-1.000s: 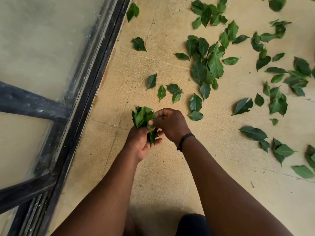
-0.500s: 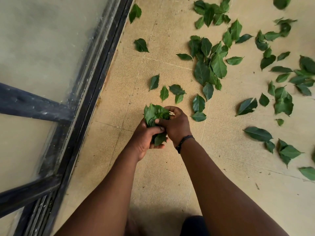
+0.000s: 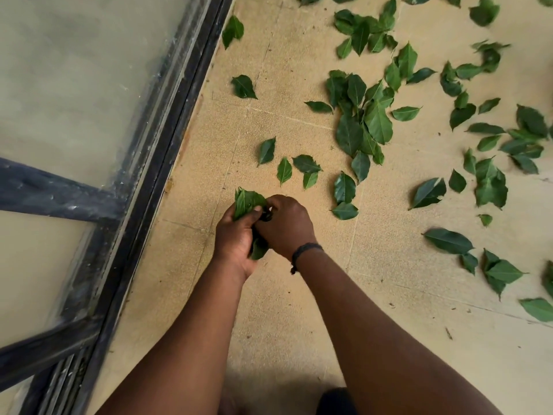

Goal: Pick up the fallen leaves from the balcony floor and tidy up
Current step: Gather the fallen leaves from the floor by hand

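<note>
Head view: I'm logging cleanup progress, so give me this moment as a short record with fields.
left hand: left hand grips a bunch of leaves
right hand: right hand pressed against the bunch, fingers curled at it
wrist: black band on the right wrist
floor: tan tiled floor, many loose leaves still scattered ahead and to the right
left side: dark window frame
progress: partly done

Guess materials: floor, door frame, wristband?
Floor: looks like matte speckled tile or terrazzo; grainy tan surface with straight joint lines.
Door frame: probably dark painted metal; thin ridged profiles, dusty and scuffed. Wood not excluded.
Wristband above the right hand: black, seemingly braided cord or thread; texture too small to confirm.
</note>
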